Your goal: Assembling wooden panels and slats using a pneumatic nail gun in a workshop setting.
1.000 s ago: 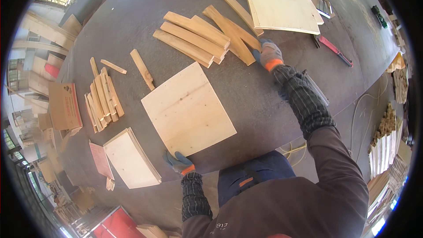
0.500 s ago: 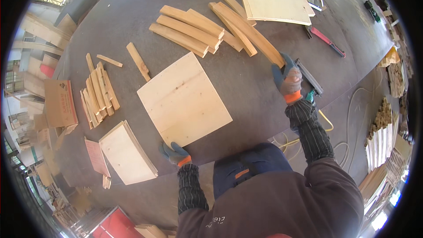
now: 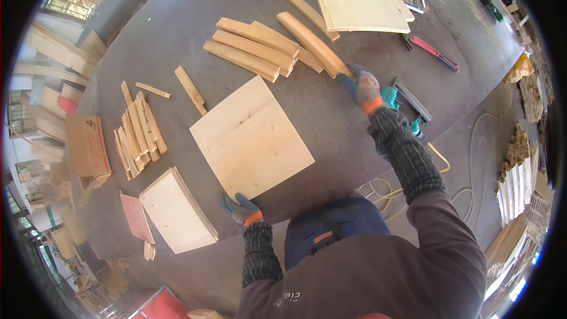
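The right hand (image 3: 362, 85) is clamped on the near end of a wooden strip (image 3: 312, 43), beside piled strips (image 3: 253, 47) on the table (image 3: 348, 142); the left hand (image 3: 241, 208) touches a square board's (image 3: 253, 139) corner, grip unclear. Lifting level should avoid knocking the pile.

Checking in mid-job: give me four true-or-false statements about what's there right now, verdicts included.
1. The blue-and-grey gloved left hand is at the near corner of the square pale wooden panel. True.
2. The matching gloved right hand is empty. False: it grips the end of a long brown wooden strip.
3. The teal-and-black nail gun lies to the right of that hand. True.
4. The brown cardboard box is at the view's right side. False: it is at the left.
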`<state>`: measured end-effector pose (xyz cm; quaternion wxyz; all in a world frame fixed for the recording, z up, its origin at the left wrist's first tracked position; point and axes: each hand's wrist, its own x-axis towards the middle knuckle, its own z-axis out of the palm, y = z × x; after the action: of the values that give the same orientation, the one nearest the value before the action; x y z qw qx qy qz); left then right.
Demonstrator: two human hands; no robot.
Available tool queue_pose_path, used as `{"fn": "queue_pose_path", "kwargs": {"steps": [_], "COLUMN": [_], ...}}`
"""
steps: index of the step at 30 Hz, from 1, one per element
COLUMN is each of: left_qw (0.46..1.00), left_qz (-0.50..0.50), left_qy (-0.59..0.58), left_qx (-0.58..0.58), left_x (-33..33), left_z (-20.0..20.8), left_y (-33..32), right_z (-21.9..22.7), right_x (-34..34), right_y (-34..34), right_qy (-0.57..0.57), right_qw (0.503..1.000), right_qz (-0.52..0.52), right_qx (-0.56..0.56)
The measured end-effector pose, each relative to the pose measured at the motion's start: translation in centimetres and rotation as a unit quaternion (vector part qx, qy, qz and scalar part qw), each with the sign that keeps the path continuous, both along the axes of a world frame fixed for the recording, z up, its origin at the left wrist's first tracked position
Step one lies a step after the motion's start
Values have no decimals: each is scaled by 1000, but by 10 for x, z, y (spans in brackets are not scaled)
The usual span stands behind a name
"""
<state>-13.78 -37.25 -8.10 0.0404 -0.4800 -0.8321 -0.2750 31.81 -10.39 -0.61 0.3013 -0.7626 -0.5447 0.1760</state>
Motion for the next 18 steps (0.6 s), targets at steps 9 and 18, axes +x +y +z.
{"fn": "queue_pose_path", "kwargs": {"steps": [9,18], "left_qw": [1000,1000], "left_qz": [9,4], "left_qy": [-13,9], "left_qx": [-23,-1], "left_x": [11,4], "left_z": [9,10], "left_y": [12,7], "right_z": [-71,-79], "right_x": [42,35], "right_y": [156,156], "right_qy": [-133,-112], "right_qw": [991,991], "right_qz": [-25,-31], "right_qx": [-20,-61]}}
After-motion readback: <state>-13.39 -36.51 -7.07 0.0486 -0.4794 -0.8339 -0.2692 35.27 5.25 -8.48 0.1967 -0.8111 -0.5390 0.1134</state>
